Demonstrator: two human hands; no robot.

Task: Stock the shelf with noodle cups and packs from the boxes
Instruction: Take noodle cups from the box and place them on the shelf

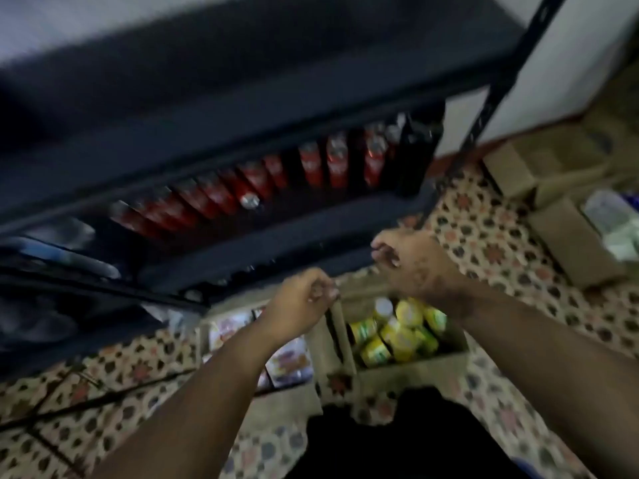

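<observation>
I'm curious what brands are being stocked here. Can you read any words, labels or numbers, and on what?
No text can be read; the picture is motion-blurred.
Red bottles on the shelf: labels blurred.
Yellow-green noodle cups in the right box: print blurred.
Noodle packs in the left box: colourful print, unreadable.

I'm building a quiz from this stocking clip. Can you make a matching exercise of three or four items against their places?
Things:
1. yellow noodle cups
2. noodle packs
3. red bottles
4. left hand

Places:
A. on the dark shelf
B. in the right-hand box
C. in the left-hand box
D. above the wall between the two boxes

Pairs: 1-B, 2-C, 3-A, 4-D
</observation>
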